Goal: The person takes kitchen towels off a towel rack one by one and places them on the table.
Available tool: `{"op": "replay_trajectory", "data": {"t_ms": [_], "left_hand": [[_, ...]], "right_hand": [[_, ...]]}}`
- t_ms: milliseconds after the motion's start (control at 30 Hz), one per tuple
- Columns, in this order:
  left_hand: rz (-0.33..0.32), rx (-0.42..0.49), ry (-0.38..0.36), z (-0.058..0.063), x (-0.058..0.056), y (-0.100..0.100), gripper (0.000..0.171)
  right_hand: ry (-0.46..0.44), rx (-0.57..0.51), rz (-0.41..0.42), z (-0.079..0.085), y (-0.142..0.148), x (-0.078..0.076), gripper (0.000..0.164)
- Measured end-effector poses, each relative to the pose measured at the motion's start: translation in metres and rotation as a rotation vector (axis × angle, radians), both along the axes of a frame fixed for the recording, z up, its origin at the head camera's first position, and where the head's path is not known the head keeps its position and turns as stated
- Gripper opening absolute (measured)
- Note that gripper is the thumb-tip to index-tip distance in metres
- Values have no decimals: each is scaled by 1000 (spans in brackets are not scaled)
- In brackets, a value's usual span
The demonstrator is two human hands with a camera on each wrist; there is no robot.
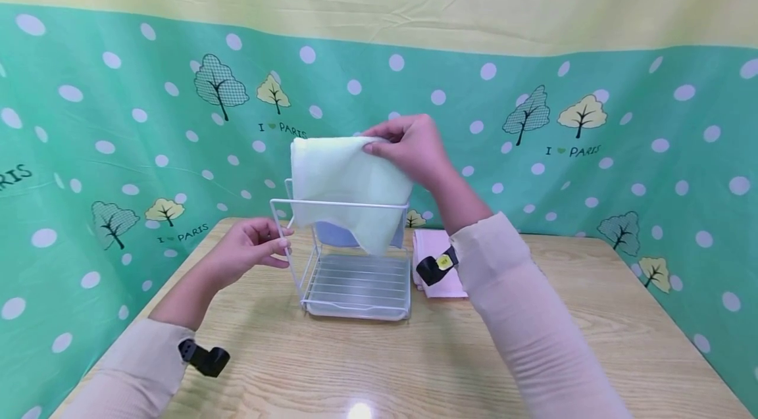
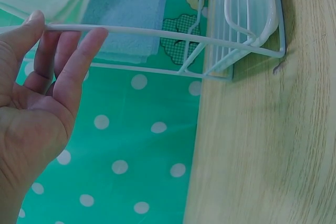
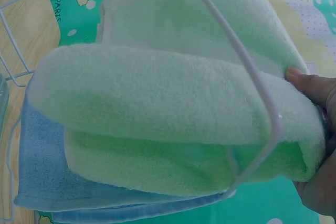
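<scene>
A white wire rack (image 1: pixel 344 204) stands on the table, with a blue towel (image 1: pixel 334 235) hanging over its rear bar. My left hand (image 1: pixel 245 251) pinches the rack's left front upright between thumb and fingers, as the left wrist view also shows. From its upper right corner, my right hand (image 1: pixel 414 146) grips a folded pale green towel (image 1: pixel 349 172). This towel hangs at the top of the rack, behind the front bar, and overlaps the blue towel. In the right wrist view the green towel (image 3: pixel 157 82) droops in a fold, with the blue towel (image 3: pixel 39 156) below it.
Under the rack sits a clear plastic tray (image 1: pixel 355 310). A folded pink towel (image 1: pixel 441 291) lies on the wooden table (image 1: pixel 284 360) just right of the rack. A green and yellow printed cloth (image 1: pixel 474 31) hangs behind and at both sides.
</scene>
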State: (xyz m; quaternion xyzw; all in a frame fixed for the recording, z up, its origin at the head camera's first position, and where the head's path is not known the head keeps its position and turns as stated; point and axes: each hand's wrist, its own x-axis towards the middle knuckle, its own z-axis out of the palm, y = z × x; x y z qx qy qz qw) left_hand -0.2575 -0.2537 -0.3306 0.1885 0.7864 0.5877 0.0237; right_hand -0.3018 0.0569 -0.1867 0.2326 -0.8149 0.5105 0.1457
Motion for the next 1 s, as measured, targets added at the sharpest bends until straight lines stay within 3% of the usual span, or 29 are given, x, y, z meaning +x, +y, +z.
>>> {"op": "replay_trajectory", "data": {"t_ms": [467,800,1000], "left_hand": [[-8,6,-9,0,1,-1,20],[-10,14,-10,0,2,-1,19],[-10,14,-12,1,2,0,19]], "right_hand": [[-30,-192,-76,20,12,10,20],[-77,-347,-56,24,21,13,20],[-139,-527,-1,25,32,13,17]]}}
